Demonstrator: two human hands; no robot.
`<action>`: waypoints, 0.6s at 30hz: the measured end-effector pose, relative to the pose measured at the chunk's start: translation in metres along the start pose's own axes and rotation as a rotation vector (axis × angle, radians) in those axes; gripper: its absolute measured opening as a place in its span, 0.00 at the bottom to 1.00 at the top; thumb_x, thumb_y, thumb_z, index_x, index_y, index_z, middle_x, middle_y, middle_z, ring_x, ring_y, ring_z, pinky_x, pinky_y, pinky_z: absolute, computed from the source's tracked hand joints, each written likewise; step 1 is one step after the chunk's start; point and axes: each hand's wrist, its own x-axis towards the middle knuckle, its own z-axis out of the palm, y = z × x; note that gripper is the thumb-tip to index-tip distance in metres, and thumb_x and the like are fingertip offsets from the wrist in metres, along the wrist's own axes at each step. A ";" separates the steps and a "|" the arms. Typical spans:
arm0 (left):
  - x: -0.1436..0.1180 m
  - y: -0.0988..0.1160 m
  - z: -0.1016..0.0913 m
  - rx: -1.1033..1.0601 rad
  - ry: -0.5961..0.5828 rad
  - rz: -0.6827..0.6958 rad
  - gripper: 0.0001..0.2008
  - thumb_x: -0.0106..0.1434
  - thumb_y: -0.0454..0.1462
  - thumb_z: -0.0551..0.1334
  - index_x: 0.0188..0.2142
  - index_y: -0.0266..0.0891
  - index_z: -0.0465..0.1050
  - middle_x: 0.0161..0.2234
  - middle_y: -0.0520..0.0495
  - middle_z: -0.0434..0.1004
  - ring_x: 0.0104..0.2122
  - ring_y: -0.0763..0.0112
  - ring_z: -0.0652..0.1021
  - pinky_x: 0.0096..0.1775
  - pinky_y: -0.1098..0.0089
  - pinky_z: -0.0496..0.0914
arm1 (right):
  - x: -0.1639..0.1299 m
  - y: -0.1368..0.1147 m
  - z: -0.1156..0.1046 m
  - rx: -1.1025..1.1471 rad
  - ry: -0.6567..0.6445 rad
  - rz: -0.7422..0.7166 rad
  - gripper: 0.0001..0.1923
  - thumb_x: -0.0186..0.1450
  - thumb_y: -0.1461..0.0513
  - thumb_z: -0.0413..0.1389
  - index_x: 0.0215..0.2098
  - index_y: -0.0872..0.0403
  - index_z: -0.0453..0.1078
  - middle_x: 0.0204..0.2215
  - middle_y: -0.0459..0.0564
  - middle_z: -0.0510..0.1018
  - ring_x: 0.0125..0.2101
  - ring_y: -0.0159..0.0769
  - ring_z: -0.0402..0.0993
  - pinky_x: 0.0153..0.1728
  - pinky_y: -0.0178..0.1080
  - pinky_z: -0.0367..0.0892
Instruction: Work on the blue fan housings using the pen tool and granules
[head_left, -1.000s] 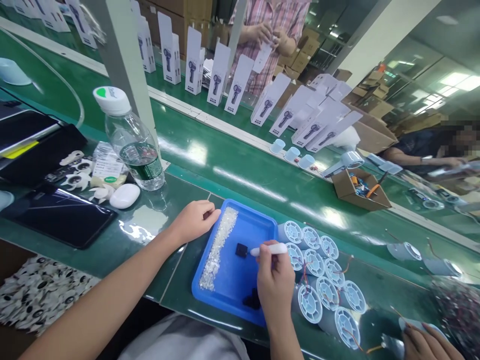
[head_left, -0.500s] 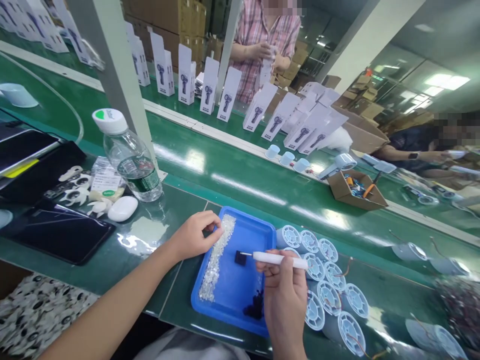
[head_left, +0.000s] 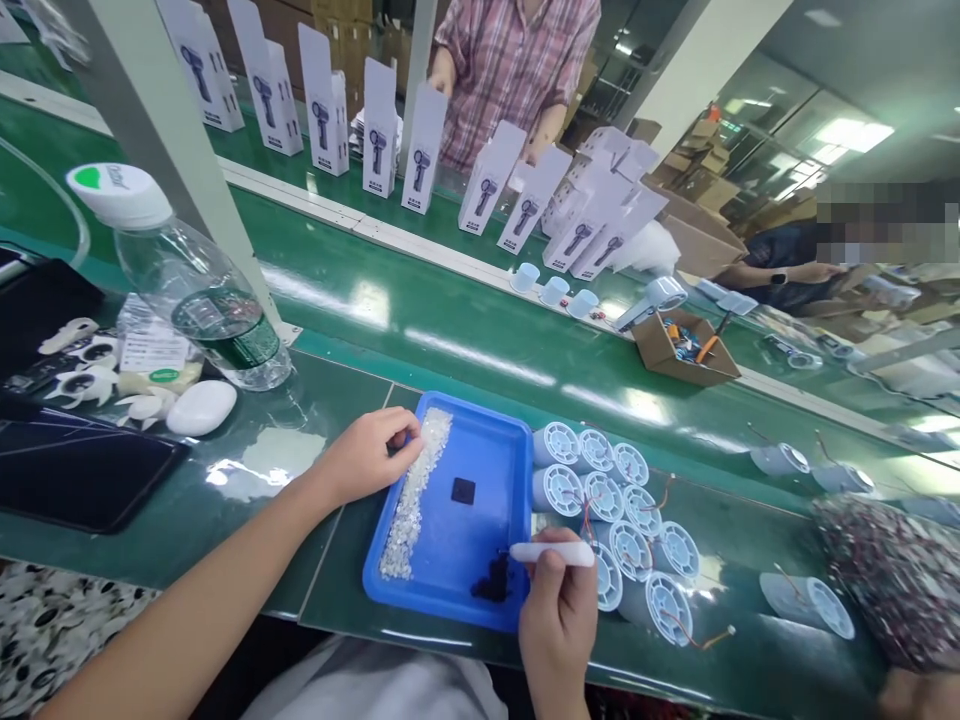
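A blue tray lies on the green bench in front of me. Along its left side runs a strip of small clear beads. My left hand rests on the tray's left rim, fingertips pinched at the top of that strip. My right hand grips a white pen-like tool, its tip pointing left over a heap of small black pieces at the tray's near edge. A single black square piece lies alone in the middle of the tray.
Several white round fan housings with wires crowd the tray's right. A water bottle, a white oval case and a dark tablet sit left. White product boxes line the conveyor's far side; a person in plaid stands there.
My right hand drew the white tool back from the single black square toward the heap of black pieces at the tray's near edge. My left hand stayed at the beads.
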 end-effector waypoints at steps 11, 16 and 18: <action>0.001 0.001 0.000 0.005 0.006 -0.031 0.09 0.63 0.41 0.54 0.29 0.40 0.66 0.27 0.54 0.66 0.27 0.75 0.66 0.31 0.71 0.61 | 0.006 -0.005 0.003 -0.070 -0.122 -0.239 0.09 0.71 0.56 0.49 0.43 0.53 0.65 0.35 0.49 0.71 0.34 0.36 0.69 0.33 0.35 0.66; 0.001 0.001 -0.001 -0.011 0.005 -0.047 0.09 0.63 0.41 0.54 0.28 0.41 0.64 0.26 0.55 0.64 0.26 0.75 0.65 0.30 0.71 0.60 | 0.004 -0.001 0.002 -0.070 -0.086 -0.273 0.09 0.72 0.56 0.49 0.44 0.53 0.65 0.37 0.50 0.71 0.38 0.38 0.69 0.37 0.38 0.65; 0.000 0.001 -0.001 -0.017 0.005 -0.052 0.09 0.63 0.41 0.54 0.28 0.41 0.64 0.26 0.55 0.63 0.26 0.76 0.64 0.29 0.71 0.60 | 0.002 0.002 0.002 -0.055 -0.056 -0.260 0.10 0.72 0.56 0.49 0.44 0.53 0.65 0.37 0.51 0.71 0.38 0.39 0.69 0.37 0.39 0.65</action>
